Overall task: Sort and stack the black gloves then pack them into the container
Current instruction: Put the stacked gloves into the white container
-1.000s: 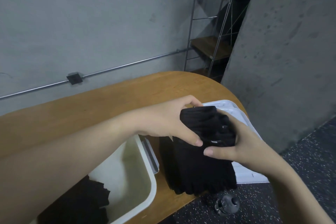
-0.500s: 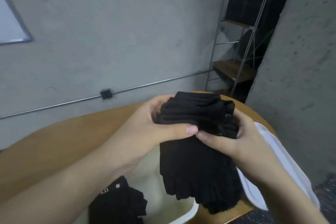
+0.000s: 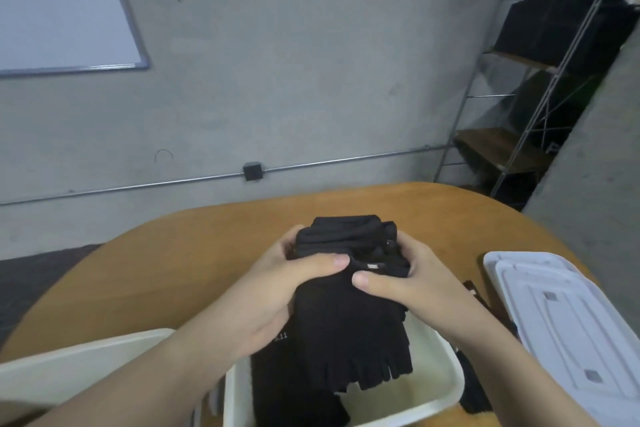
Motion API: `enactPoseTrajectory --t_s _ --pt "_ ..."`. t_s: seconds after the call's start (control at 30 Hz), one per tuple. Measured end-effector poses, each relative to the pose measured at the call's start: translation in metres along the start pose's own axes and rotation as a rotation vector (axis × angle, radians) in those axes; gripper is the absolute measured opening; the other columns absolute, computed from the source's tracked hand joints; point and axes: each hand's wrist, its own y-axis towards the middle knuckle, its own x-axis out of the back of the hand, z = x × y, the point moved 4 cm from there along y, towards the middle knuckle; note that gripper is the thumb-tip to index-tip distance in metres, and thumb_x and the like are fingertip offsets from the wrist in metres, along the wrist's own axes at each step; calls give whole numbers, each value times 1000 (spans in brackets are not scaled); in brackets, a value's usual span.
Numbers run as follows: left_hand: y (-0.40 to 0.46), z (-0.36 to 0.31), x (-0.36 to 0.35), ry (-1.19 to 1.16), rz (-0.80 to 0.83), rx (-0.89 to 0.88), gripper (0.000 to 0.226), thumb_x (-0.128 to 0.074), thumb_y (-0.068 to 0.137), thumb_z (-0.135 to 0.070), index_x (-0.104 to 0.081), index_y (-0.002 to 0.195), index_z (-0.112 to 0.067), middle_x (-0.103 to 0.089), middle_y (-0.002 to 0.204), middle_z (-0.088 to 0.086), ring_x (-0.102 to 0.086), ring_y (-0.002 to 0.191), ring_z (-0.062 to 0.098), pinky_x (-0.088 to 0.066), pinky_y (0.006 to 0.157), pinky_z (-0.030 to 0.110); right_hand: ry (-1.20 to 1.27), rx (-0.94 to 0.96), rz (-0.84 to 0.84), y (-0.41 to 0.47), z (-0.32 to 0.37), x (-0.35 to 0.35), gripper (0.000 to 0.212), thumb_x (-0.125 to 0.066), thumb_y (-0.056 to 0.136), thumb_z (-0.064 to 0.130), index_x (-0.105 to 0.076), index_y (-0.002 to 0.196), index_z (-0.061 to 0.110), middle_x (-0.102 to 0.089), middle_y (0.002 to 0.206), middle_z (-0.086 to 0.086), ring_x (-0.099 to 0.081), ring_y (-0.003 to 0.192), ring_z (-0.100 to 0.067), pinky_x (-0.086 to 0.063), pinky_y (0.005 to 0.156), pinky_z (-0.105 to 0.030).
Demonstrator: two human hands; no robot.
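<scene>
Both hands hold a stack of black fingerless gloves above the open cream container. My left hand grips the stack's left side at the cuffs, thumb laid across the top. My right hand grips the right side, thumb also on top. The finger ends of the gloves hang down into the container. More black gloves lie inside it, partly hidden by the stack and my left arm.
A white lid lies on the wooden table to the right. Another cream bin sits at the lower left. Dark gloves lie between the container and the lid. A metal shelf stands behind.
The glove stack has travelled left from beside the lid to above the cream container, both hands keeping their grip. My view has tilted up and shifted.
</scene>
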Motion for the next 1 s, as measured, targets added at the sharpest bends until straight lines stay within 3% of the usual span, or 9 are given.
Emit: enactPoseTrajectory --t_s 0.1,0.17,0.27,0.37,0.47,0.67,0.8,0.93,1.0 --pt "-3 6 10 -36 -43 -5 64 -81 76 -21 -58 135 -8 -70 127 19 -68 117 37 -46 110 59 -187 39 -73 1 -6 -2 70 -90 75 44 -57 136 34 -67 130 16 -60 126 -3 -52 100 -30" --pt "-6 6 17 -66 -125 -4 67 -87 72 -20 -59 132 -12 -73 122 16 -71 111 33 -51 105 54 -422 154 -302 -7 3 1 83 -84 69 65 -51 140 37 -57 134 26 -49 131 5 -42 104 -25" --pt "-10 6 24 -91 -244 -41 69 -89 62 -21 -59 124 -12 -78 107 11 -76 98 27 -57 89 42 -639 471 -572 -36 26 -12 43 -74 84 49 -61 120 28 -59 115 19 -57 115 -7 -39 94 -14" --pt "-13 9 22 -100 -295 -76 54 -85 71 -15 -60 119 -12 -78 105 11 -77 94 25 -56 83 37 -538 421 -426 -46 18 -36 26 -67 94 37 -63 119 33 -60 108 20 -59 109 -8 -43 85 -12" --pt "-16 16 15 -73 -296 -100 47 -86 77 -15 -61 117 -16 -77 107 8 -76 98 23 -58 89 41 -521 268 -303 -45 0 -48 43 -56 97 51 -51 138 42 -53 123 32 -53 124 -1 -46 96 -15" --pt "-18 19 2 10 -236 -180 59 -88 65 -29 -60 117 -27 -75 110 -2 -72 109 20 -55 98 44 -291 208 -259 -41 -2 -50 62 -56 88 57 -32 145 51 -44 134 40 -43 135 7 -42 104 -12" --pt "-23 15 -7 21 -80 -290 60 -78 74 -37 -57 129 -24 -69 129 4 -66 122 24 -50 103 43 -123 210 -261 -40 2 -42 61 -71 87 46 -42 140 50 -54 135 30 -50 132 6 -44 101 -11" --pt "-28 16 -14 80 21 -332 50 -61 91 -40 -57 137 -22 -61 141 2 -59 131 24 -53 102 42 -28 149 -329 -41 -3 -29 63 -86 80 42 -56 135 33 -68 125 13 -62 121 -6 -56 99 -30" --pt "-30 21 -18 111 64 -313 45 -56 96 -41 -59 139 -29 -57 145 -4 -57 134 23 -53 104 45 21 128 -354 -43 -4 -23 58 -88 75 32 -60 126 31 -72 114 16 -67 111 -3 -57 89 -21"
